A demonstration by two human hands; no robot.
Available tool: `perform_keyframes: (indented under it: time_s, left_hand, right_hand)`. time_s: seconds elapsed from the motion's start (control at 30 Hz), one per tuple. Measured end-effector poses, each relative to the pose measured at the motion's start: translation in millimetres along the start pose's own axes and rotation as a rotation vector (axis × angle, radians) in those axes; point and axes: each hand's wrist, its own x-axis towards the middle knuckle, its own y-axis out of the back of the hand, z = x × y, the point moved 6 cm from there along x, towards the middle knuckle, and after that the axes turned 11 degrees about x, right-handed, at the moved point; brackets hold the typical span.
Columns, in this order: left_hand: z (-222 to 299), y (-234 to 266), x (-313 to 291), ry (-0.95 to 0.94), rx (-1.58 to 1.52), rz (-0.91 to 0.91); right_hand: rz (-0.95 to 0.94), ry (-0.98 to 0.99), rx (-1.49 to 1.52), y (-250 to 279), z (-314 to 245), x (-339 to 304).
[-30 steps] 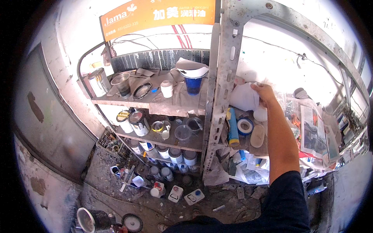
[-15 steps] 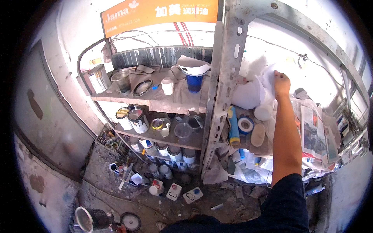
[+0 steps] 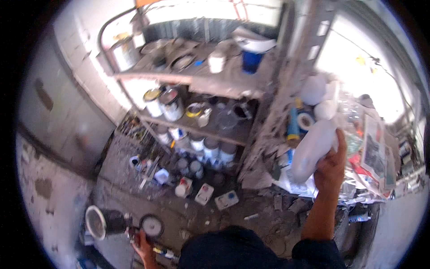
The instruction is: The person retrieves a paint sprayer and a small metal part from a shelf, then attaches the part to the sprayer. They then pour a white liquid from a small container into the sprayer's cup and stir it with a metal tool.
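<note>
My right hand is closed on a white, elongated, cone-like piece, perhaps a paper paint strainer, in front of the right-hand rack; motion blurs it. Behind it are similar white pieces, a blue-and-yellow tube and a roll of tape. At the lower left my left hand grips the handle of what looks like a spray gun. A dark cup with a pale rim is joined to it, tipped on its side. The grip is partly hidden.
The left shelf carries paint cans, tubs and a blue cup with white paper. White containers stand on the floor beside a round lid. Newspapers cover the right rack; a metal post separates the two.
My right hand has drawn back from the wall side of the right rack and now holds the white strainer-like piece. My left hand has come into view, gripping the spray gun; the view has tilted down.
</note>
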Motion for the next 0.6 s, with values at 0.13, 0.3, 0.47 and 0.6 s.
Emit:
perform_keyframes:
  time_s: [0.13, 0.3, 0.47, 0.6]
  left_hand:
    - [-2.0, 16.3, 13.0, 0.053, 0.102, -0.021]
    - [-5.2, 49.7, 22.5, 0.045, 0.091, 0.076]
    - [-9.3, 85.1, 44.2, 0.072, 0.052, 0.112]
    - [-32.8, 128.7, 77.3, 0.086, 0.031, 0.113]
  right_hand:
    - [-0.161, -0.571, 0.296, -17.0, 109.1, -105.9]
    - [-0.326, -1.027, 0.422, -79.6, 153.2, -186.3]
    - [-0.303, -1.201, 0.487, -145.0, 165.4, -232.2]
    - [-0.337, -1.214, 0.367, -199.7, 183.7, -249.6]
